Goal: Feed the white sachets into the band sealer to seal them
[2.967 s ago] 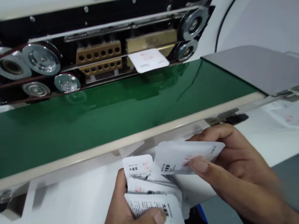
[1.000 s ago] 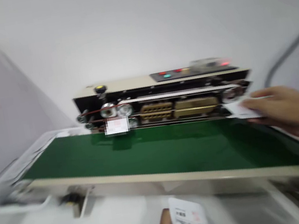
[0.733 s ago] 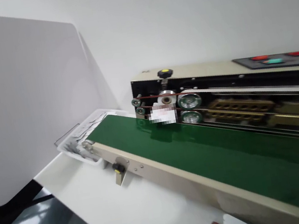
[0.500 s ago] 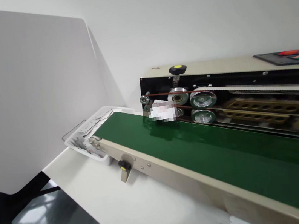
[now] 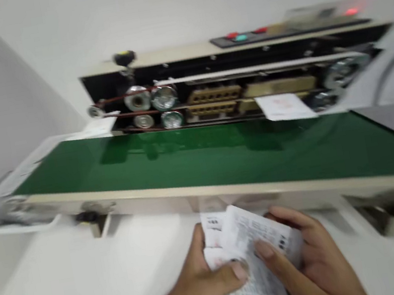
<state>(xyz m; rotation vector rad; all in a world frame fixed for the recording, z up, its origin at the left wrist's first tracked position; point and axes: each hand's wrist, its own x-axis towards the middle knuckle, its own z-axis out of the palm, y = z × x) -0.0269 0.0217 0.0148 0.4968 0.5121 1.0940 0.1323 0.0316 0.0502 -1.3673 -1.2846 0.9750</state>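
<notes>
Several white printed packets (image 5: pixel 255 258) are fanned out between my two hands, just in front of the machine's near edge. My left hand (image 5: pixel 200 280) grips the lower-left packets, its thumb pressed on top. My right hand (image 5: pixel 309 254) is closed on the front packet, with thumb over its printed face and fingers behind. Beyond them runs a green conveyor belt (image 5: pixel 191 161). Another white packet (image 5: pixel 284 106) juts from the sealing machine's rollers at right, over the belt. Motion blurs the print.
Behind the belt stands the band sealing machine (image 5: pixel 203 73), with metal wheels, brass blocks and a black knob (image 5: pixel 124 59). Red and teal switches (image 5: pixel 241 37) sit on top. At left is a white tray (image 5: pixel 14 231), partly under the belt's end. A white table (image 5: pixel 147 256) lies below.
The view has swung right and down, bringing both hands with packets into sight. A packet that was near the left wheels is no longer there; one shows at the right end.
</notes>
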